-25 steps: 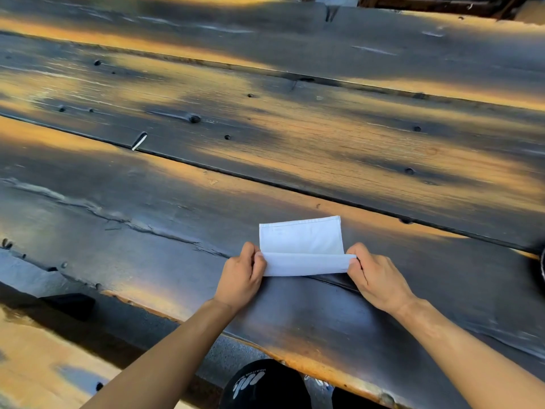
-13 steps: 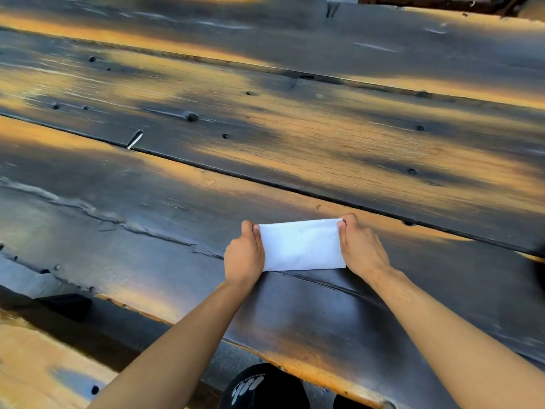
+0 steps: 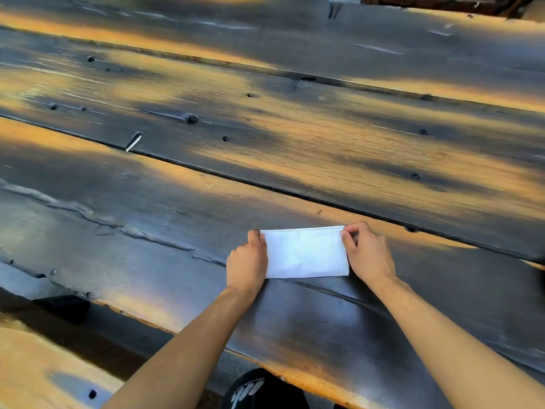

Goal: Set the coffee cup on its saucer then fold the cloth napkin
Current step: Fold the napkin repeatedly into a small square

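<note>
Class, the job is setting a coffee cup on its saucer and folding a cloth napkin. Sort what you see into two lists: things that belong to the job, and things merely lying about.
Belongs to the job:
- white napkin, folded flat
- left hand, at its left edge
- right hand, pinching its far right corner

Lying about:
- wooden table
- bench, lower left

No cup or saucer in view.

Your forearms (image 3: 188, 349) are bare, no sleeves or jewellery showing; below them, your dark garment (image 3: 259, 392) bears a white printed logo.
</note>
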The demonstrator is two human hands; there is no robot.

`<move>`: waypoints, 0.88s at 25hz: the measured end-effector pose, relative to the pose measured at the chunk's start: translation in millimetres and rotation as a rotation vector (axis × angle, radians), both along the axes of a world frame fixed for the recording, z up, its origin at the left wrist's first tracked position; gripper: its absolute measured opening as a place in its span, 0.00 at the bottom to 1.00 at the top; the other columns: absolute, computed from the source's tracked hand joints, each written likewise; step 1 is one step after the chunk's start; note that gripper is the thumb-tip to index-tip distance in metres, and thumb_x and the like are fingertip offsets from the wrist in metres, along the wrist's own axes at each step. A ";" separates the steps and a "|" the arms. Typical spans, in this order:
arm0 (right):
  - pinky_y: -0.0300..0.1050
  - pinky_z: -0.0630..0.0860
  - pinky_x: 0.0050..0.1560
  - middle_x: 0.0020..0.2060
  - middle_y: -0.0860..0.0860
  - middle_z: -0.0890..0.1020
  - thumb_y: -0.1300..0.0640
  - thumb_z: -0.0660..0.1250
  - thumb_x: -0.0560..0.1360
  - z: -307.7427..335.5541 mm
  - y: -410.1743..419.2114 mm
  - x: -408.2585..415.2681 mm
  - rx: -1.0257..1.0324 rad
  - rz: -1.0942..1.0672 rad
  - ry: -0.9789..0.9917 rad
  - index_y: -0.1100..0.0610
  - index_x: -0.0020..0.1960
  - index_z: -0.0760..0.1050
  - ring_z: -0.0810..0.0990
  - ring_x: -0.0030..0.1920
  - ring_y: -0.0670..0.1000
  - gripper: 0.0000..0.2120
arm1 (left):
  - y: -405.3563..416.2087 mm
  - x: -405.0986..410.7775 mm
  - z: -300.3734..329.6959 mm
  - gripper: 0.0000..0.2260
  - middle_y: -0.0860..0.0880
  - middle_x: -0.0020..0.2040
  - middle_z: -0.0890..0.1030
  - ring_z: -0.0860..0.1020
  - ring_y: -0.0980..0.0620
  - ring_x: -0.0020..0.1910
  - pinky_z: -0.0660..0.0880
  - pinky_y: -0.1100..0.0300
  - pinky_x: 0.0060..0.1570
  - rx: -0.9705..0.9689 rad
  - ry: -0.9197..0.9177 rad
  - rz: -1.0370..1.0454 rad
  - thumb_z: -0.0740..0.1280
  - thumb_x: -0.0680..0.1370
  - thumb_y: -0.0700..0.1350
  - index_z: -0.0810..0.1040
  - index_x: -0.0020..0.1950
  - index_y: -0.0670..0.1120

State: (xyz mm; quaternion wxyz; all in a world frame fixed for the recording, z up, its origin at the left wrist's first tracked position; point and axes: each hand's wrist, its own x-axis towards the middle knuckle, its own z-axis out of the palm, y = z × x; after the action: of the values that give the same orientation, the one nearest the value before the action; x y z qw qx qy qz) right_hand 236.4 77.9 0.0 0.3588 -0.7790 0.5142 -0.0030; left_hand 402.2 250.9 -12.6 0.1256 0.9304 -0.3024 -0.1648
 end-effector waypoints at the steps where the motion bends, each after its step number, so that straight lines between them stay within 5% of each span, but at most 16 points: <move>1: 0.53 0.80 0.48 0.46 0.50 0.84 0.48 0.60 0.81 -2.4 -0.8 -0.5 0.008 -0.025 -0.008 0.51 0.55 0.75 0.82 0.45 0.54 0.09 | 0.9 0.3 -0.7 0.13 0.37 0.38 0.82 0.80 0.33 0.38 0.75 0.46 0.41 -0.002 0.002 0.002 0.52 0.86 0.49 0.70 0.58 0.41; 7: 0.49 0.77 0.48 0.45 0.48 0.84 0.51 0.58 0.82 0.4 5.4 0.4 0.075 -0.134 -0.157 0.51 0.56 0.77 0.81 0.47 0.52 0.11 | -2.0 -0.5 1.9 0.12 0.37 0.40 0.84 0.80 0.32 0.41 0.73 0.46 0.41 -0.011 0.007 0.035 0.52 0.85 0.49 0.69 0.59 0.43; 14: 0.49 0.77 0.46 0.43 0.43 0.76 0.50 0.65 0.80 -1.4 11.4 -1.6 -0.003 0.039 -0.134 0.47 0.64 0.68 0.77 0.45 0.48 0.14 | -5.7 3.6 2.9 0.09 0.39 0.36 0.81 0.75 0.35 0.34 0.69 0.49 0.37 0.033 -0.019 0.025 0.51 0.85 0.48 0.65 0.56 0.43; 19: 0.48 0.78 0.45 0.47 0.45 0.77 0.47 0.66 0.78 0.3 11.5 -1.8 -0.082 0.040 -0.046 0.48 0.63 0.69 0.78 0.47 0.49 0.15 | -8.4 4.5 4.7 0.11 0.42 0.49 0.80 0.79 0.36 0.43 0.75 0.48 0.38 -0.044 -0.035 0.122 0.57 0.83 0.50 0.68 0.58 0.43; 22: 0.48 0.76 0.55 0.57 0.49 0.75 0.50 0.64 0.79 2.9 15.2 -4.4 -0.304 0.043 -0.125 0.54 0.62 0.72 0.74 0.57 0.50 0.14 | -11.1 -4.2 3.1 0.16 0.41 0.57 0.77 0.77 0.39 0.54 0.76 0.46 0.48 -0.205 -0.282 -0.031 0.61 0.79 0.47 0.74 0.62 0.39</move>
State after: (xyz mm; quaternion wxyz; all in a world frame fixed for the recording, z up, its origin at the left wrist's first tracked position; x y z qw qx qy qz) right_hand 232.0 93.0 2.9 0.2681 -0.8335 0.4676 -0.1213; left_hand 398.0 239.8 -9.5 0.1737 0.9218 -0.3467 -0.0028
